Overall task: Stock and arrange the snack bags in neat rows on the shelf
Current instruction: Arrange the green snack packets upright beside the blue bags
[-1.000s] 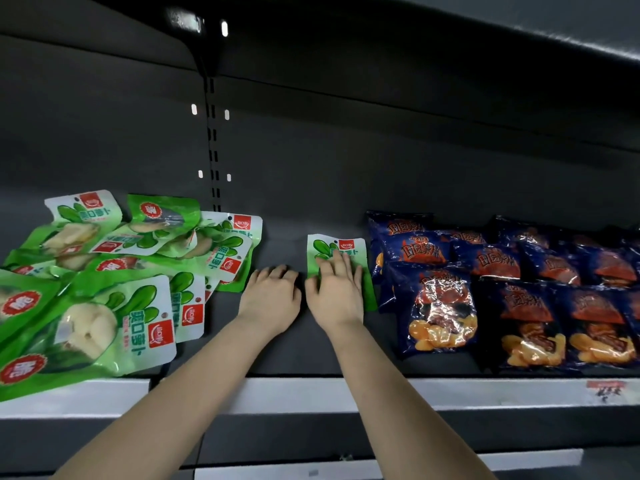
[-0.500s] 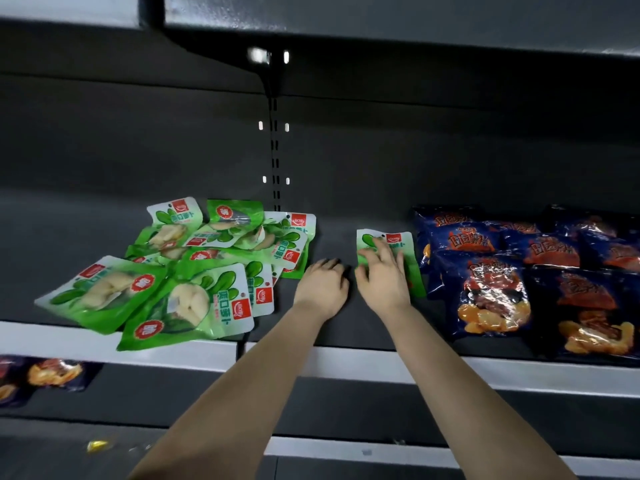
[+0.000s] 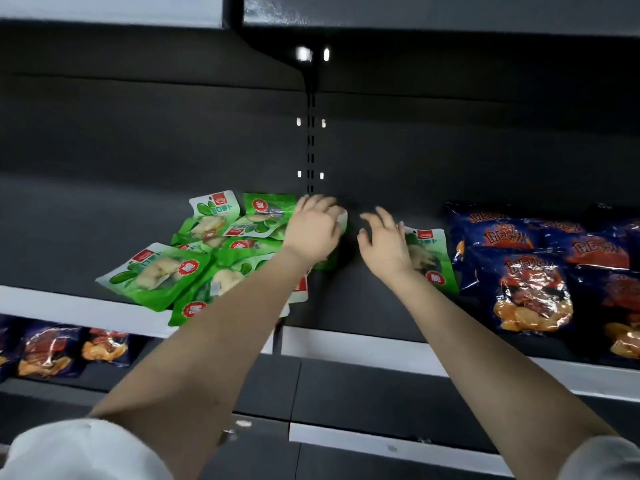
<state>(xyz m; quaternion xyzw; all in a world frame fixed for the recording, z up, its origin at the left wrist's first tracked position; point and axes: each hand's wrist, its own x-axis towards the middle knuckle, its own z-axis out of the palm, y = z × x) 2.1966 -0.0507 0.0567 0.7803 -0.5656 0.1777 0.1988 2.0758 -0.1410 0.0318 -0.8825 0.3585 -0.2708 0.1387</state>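
A loose pile of green snack bags lies on the dark shelf, left of centre. My left hand is on the pile's right edge, its fingers curled over the top of a green snack bag there; motion blur hides the exact hold. A single green bag lies flat just left of the blue bags. My right hand hovers at that bag's left edge with fingers spread, holding nothing.
Blue snack bags fill the shelf's right side in overlapping rows. More blue bags sit on the lower shelf at the left. A white price strip runs along the shelf front. A slotted upright divides the back panel.
My left hand moved from the bare shelf up and left onto the green pile. My right hand lifted its fingers off the single green bag. The camera view shifted left.
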